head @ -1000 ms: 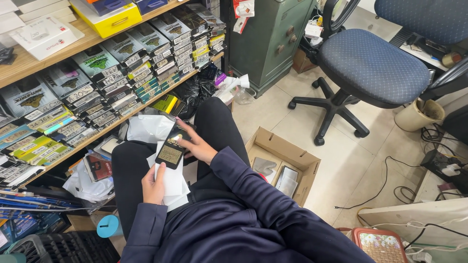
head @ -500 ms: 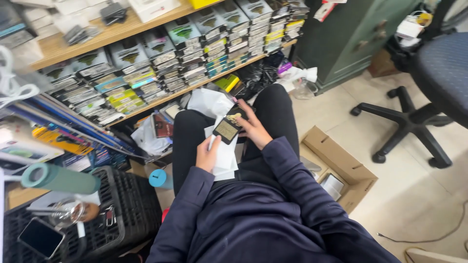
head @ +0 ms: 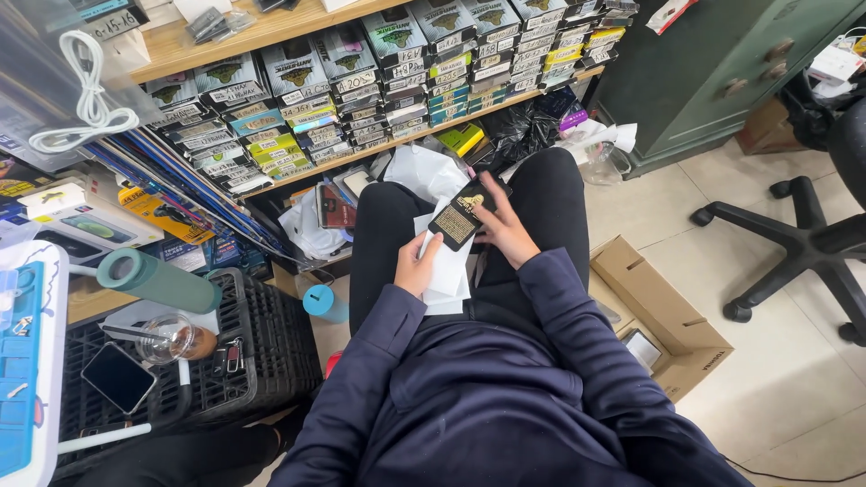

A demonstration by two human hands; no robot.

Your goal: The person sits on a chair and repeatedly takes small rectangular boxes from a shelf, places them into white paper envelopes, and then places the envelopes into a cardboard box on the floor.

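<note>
— What are the hands doing?

— The right hand (head: 507, 233) is closed on a small black card-like packet (head: 457, 219) with a gold print, pinching its upper right edge and tilting the face up toward the head, probably so it can be read. The left hand (head: 417, 269) grips a stack of white paper sleeves (head: 448, 268) from the left; the packet lies against the top of that stack, just over the lap.

— Only one packet?

— One black packet in hand. I cannot count the white sleeves, since they overlap.

— And around the packet?

— Beyond it a crumpled white bag (head: 422, 171) lies on the floor, and past that a wooden shelf (head: 356, 155) carries rows of small boxed items, too many to count, stacked flat with their labelled ends facing out, likely for quick finding. Right of the packet an open cardboard box (head: 665, 317) sits on the floor, one, with a green cabinet (head: 713, 72) further off. Left of the packet stands one black plastic crate (head: 262, 352), with one phone (head: 117, 377) lying on it.
</note>
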